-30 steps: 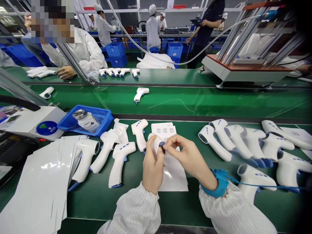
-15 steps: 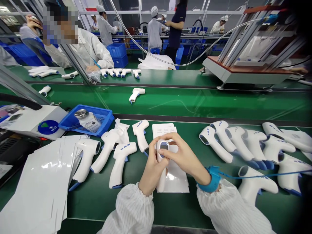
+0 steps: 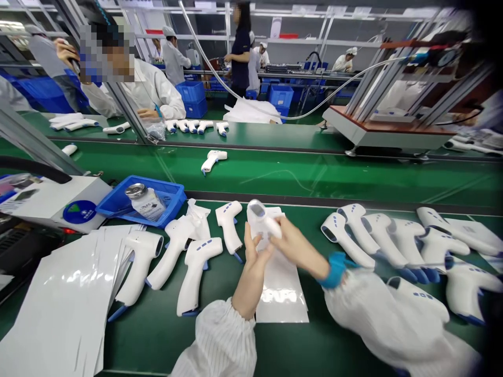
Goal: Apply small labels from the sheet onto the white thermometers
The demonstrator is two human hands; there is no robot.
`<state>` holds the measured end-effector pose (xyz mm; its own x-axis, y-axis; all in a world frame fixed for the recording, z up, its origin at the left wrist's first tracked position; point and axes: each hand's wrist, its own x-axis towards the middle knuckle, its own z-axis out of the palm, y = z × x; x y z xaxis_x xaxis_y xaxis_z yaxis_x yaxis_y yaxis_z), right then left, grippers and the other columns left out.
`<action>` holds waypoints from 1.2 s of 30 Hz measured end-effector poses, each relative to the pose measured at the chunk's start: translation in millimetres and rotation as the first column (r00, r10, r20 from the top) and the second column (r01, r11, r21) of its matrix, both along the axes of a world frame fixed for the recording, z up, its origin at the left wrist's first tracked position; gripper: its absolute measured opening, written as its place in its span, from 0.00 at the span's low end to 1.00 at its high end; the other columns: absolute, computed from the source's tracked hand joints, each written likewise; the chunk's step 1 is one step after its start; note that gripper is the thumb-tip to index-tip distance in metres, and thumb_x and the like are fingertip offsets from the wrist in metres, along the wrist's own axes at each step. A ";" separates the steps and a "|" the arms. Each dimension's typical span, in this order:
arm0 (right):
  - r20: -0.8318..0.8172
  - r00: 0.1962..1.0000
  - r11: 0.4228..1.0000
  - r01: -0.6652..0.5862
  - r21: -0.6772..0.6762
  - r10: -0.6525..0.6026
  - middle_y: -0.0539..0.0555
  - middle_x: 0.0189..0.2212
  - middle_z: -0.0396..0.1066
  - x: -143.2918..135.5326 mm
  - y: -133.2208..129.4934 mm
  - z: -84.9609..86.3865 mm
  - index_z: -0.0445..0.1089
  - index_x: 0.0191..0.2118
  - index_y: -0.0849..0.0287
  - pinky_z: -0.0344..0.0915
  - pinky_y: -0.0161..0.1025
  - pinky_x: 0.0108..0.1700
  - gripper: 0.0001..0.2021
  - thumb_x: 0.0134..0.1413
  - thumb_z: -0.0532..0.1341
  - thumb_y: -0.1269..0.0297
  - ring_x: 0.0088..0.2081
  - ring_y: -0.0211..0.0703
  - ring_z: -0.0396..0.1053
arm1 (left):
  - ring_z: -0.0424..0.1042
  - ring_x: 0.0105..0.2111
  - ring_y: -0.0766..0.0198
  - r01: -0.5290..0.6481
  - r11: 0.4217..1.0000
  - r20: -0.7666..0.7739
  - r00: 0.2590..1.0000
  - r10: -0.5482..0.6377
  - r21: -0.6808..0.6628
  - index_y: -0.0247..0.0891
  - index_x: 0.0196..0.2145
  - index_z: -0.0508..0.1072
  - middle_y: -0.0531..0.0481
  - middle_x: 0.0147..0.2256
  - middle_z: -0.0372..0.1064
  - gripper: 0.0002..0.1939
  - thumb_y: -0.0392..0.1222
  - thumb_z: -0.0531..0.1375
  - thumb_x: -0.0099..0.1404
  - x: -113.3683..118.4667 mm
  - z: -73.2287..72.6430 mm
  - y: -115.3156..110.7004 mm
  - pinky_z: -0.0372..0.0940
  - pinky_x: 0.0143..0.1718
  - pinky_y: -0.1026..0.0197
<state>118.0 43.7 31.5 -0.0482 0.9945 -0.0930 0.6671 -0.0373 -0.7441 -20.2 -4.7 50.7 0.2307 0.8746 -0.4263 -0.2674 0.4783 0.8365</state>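
Across the green table [image 3: 137,348] I see other thermometers [image 3: 198,275] lying unheld at nine and three o'clock; I judge just one under way, its handling unfinished. That thermometer [image 3: 255,222] is at twelve o'clock from my left hand [image 3: 252,277], which grips it; my right hand [image 3: 296,246], blurred, seems to pinch it from four o'clock.

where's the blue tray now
In the head view, the blue tray sits left of centre, right of the white box, holding a metal-capped bottle.

Head view: worn on head, faces forward-down
Workbench [image 3: 298,345]: nearest, close below
Conveyor belt [image 3: 267,175]: beyond, lying crosswise
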 end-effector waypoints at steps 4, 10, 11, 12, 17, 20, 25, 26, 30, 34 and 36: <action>0.206 0.954 0.972 0.195 0.134 -0.220 0.68 0.52 0.59 43.1 95.5 6.6 0.58 0.55 0.68 0.60 0.50 0.55 0.23 0.55 0.59 0.66 0.54 0.56 0.63 | 0.42 0.67 0.49 0.209 0.978 -0.155 0.966 -0.207 -0.003 0.56 0.65 0.53 0.48 0.66 0.48 0.31 0.52 0.56 0.66 -7.9 -5.8 -6.0 0.39 0.64 0.45; 0.422 0.884 0.979 0.156 0.134 -0.199 0.69 0.50 0.63 92.9 57.0 14.6 0.65 0.46 0.65 0.61 0.51 0.54 0.15 0.56 0.61 0.62 0.56 0.62 0.62 | 0.52 0.63 0.50 0.127 0.991 -0.164 0.978 -0.132 -0.037 0.51 0.55 0.66 0.47 0.59 0.59 0.21 0.55 0.56 0.66 -25.8 -12.8 -5.7 0.45 0.62 0.47; 0.463 0.864 0.979 0.155 0.135 -0.200 0.70 0.50 0.64 100.0 33.2 10.0 0.65 0.46 0.65 0.61 0.52 0.53 0.14 0.56 0.60 0.63 0.55 0.64 0.62 | 0.54 0.62 0.51 0.101 0.994 -0.150 0.983 -0.105 -0.032 0.50 0.54 0.67 0.46 0.57 0.62 0.20 0.54 0.56 0.66 -27.2 -13.4 -5.3 0.46 0.62 0.48; 0.520 0.827 0.977 0.163 0.141 -0.213 0.71 0.50 0.64 107.5 9.4 4.4 0.65 0.46 0.65 0.62 0.53 0.50 0.14 0.56 0.60 0.63 0.54 0.65 0.63 | 0.56 0.61 0.51 0.079 0.996 -0.135 0.987 -0.082 -0.028 0.49 0.53 0.68 0.46 0.55 0.64 0.19 0.53 0.56 0.66 -27.8 -13.7 -5.0 0.47 0.61 0.49; 0.823 0.537 0.972 0.225 0.073 -0.186 0.69 0.38 0.71 126.7 -64.8 -18.5 0.65 0.41 0.64 0.66 0.50 0.38 0.08 0.57 0.58 0.66 0.41 0.63 0.72 | 0.63 0.55 0.52 0.079 0.995 -0.092 0.993 -0.074 0.055 0.44 0.50 0.70 0.45 0.46 0.68 0.16 0.47 0.58 0.65 -14.3 -15.4 -6.5 0.53 0.58 0.50; 0.551 0.793 0.953 0.303 0.016 -0.261 0.66 0.39 0.73 99.5 -74.4 -15.0 0.62 0.49 0.64 0.68 0.49 0.40 0.14 0.60 0.54 0.63 0.39 0.58 0.74 | 0.65 0.53 0.52 0.143 0.986 -0.065 0.988 -0.138 0.086 0.43 0.59 0.62 0.43 0.46 0.68 0.27 0.44 0.60 0.63 4.6 -18.8 -11.4 0.55 0.57 0.49; -0.268 0.963 0.998 -0.030 -0.053 0.015 0.58 0.56 0.66 17.8 -89.4 1.8 0.58 0.59 0.54 0.66 0.46 0.55 0.21 0.62 0.54 0.58 0.57 0.50 0.66 | 0.70 0.49 0.57 -0.068 0.996 0.171 0.984 0.056 0.063 0.53 0.67 0.37 0.46 0.48 0.67 0.47 0.40 0.63 0.61 23.9 -18.5 -16.7 0.61 0.55 0.52; -0.318 0.945 0.994 -0.098 -0.054 0.076 0.57 0.57 0.66 7.0 -92.3 2.7 0.60 0.59 0.52 0.66 0.45 0.56 0.21 0.62 0.55 0.58 0.57 0.49 0.65 | 0.72 0.47 0.59 -0.124 0.990 0.171 0.979 0.110 0.071 0.54 0.67 0.38 0.49 0.46 0.68 0.46 0.40 0.62 0.62 21.9 -17.4 -15.9 0.63 0.53 0.54; 0.007 0.998 0.996 0.054 0.065 -0.055 0.61 0.54 0.65 5.3 -101.2 -6.2 0.67 0.52 0.55 0.66 0.52 0.54 0.16 0.63 0.53 0.58 0.55 0.56 0.66 | 0.70 0.36 0.64 -0.190 0.972 -0.003 0.981 0.192 0.139 0.57 0.66 0.44 0.54 0.37 0.66 0.41 0.43 0.62 0.62 -0.2 -13.4 -9.3 0.69 0.42 0.59; 0.511 0.730 0.875 0.255 0.411 -0.453 0.76 0.62 0.49 62.0 -134.8 -33.6 0.57 0.61 0.69 0.56 0.66 0.58 0.29 0.59 0.54 0.53 0.64 0.75 0.48 | 0.63 0.26 0.68 -0.115 0.992 -0.061 0.991 0.118 0.053 0.60 0.65 0.43 0.55 0.35 0.63 0.41 0.45 0.62 0.62 -17.9 -12.2 -8.1 0.66 0.25 0.66; 0.618 0.573 0.842 0.331 0.427 -0.539 0.84 0.60 0.48 100.8 -168.1 -52.3 0.52 0.62 0.79 0.59 0.68 0.53 0.35 0.59 0.51 0.51 0.61 0.82 0.51 | 0.61 0.23 0.71 -0.093 0.996 -0.036 0.995 0.094 0.009 0.61 0.65 0.43 0.53 0.37 0.64 0.41 0.45 0.62 0.63 -20.1 -12.1 -9.4 0.63 0.22 0.67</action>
<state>218.8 -124.3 -20.9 0.3712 0.8666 0.3334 0.9278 -0.3607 -0.0955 -40.3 -14.1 38.6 0.1321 0.8946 -0.4269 -0.2797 0.4468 0.8498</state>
